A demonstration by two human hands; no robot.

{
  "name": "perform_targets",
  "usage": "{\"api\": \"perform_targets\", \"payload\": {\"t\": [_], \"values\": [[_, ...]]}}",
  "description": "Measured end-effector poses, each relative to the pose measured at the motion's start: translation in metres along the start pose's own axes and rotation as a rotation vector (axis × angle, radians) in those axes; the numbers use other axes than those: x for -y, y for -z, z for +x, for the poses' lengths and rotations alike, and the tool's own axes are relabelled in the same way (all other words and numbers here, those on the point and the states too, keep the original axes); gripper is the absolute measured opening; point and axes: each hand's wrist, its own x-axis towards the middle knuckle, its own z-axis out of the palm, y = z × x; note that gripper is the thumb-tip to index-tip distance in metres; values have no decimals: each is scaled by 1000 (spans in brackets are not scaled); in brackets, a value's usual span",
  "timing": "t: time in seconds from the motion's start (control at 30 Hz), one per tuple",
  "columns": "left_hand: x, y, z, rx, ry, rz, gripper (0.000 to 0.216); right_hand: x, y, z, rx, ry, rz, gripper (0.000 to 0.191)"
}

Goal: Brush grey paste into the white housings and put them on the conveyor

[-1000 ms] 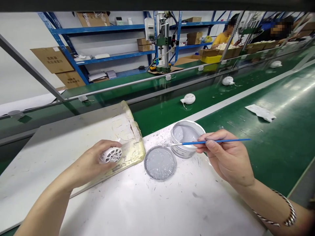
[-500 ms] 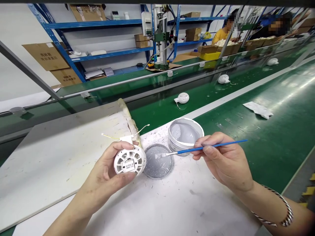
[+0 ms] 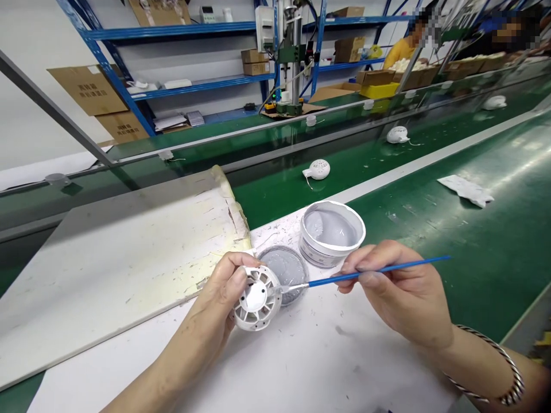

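Observation:
My left hand (image 3: pixel 214 298) grips a round white slotted plastic housing (image 3: pixel 257 298), its flat centre disc facing up. My right hand (image 3: pixel 398 292) pinches a thin blue-handled paintbrush (image 3: pixel 365 276), and its pale bristles, wet with grey paste, sit right at the housing's rim. Behind them stands an open white plastic tub (image 3: pixel 331 234) coated inside with grey paste. A round lid (image 3: pixel 287 269) smeared with the same paste lies on the white bench top (image 3: pixel 327 350), partly hidden by the housing.
A scuffed white board (image 3: pixel 129 264) with a yellowed edge lies left of the bench. Green conveyor belts (image 3: pixel 473 229) run alongside, carrying similar white housings (image 3: pixel 318 170) with wires. Blue shelving (image 3: pixel 181 27) holds cartons behind. A co-worker in a yellow sleeve (image 3: pixel 398 53) sits far back.
My left hand has carried the housing right, next to the lid, and turned it to show its centre disc. The brush tip now meets the housing's rim.

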Motion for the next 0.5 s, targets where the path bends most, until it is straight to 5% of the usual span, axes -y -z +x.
{"api": "perform_targets", "payload": {"t": [0.5], "values": [[6,3,-4,96,-18,102,37,3,-6,-2,85,137,-164,23]]}}
